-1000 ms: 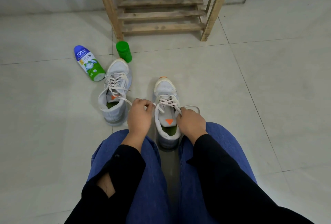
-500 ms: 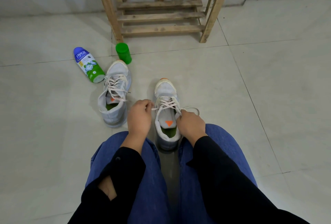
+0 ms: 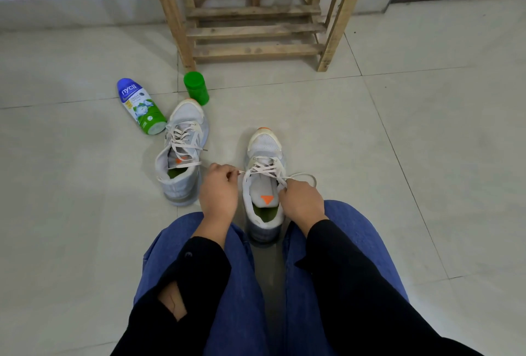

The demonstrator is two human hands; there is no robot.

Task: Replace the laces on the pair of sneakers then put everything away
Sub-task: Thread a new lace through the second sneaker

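1. As a person sits on the tiled floor (image 3: 398, 142), one white sneaker (image 3: 264, 143) stands between the knees with its toe pointing away. Its pale lace (image 3: 266, 167) is criss-crossed over the tongue.
2. Just to its left stands the second sneaker (image 3: 185, 139), loosely laced, toe angled toward a wooden rack (image 3: 256, 29) against the wall.
3. A blue-and-green bottle (image 3: 139, 106) lies on its side near that shoe's toe. A green cap (image 3: 195, 88) stands upright just beside the toe, close to the rack's leg.
4. Blue jeans (image 3: 236, 284) and black sleeves (image 3: 355, 284) fill the foreground, flanking the nearer sneaker's heel.
5. The left hand (image 3: 219, 193) sits at that sneaker's left side, knuckles up, fingertips pinching a lace end drawn taut from the top eyelets.
6. The right hand (image 3: 301, 202) sits at the right side, fingers curled round the other strand. A loop of lace lies on the floor just beyond it.
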